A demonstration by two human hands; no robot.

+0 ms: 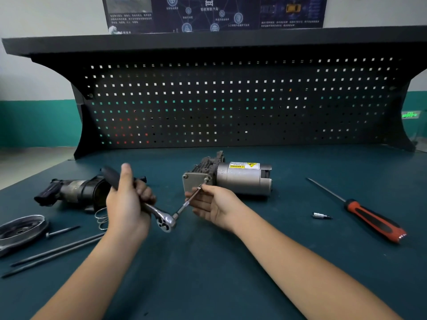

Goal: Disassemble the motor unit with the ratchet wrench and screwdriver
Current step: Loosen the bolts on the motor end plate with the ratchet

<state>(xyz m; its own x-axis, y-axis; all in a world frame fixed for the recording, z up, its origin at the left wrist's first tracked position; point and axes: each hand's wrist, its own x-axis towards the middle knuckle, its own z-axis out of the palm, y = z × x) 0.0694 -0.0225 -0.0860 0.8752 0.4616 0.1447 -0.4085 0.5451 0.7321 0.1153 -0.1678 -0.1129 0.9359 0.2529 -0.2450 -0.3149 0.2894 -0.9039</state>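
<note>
The grey motor unit lies on its side on the bench, its square end plate facing me. My left hand grips the black handle of the ratchet wrench, whose thin extension bar slants up toward a bolt at the plate's lower right corner. My right hand pinches the far end of that bar near the bolt. A red-and-black screwdriver lies untouched on the bench to the right.
A dark removed motor part lies at left with a wire spring, a round metal cover and long thin bolts. A small socket bit lies at right. A pegboard backs the bench.
</note>
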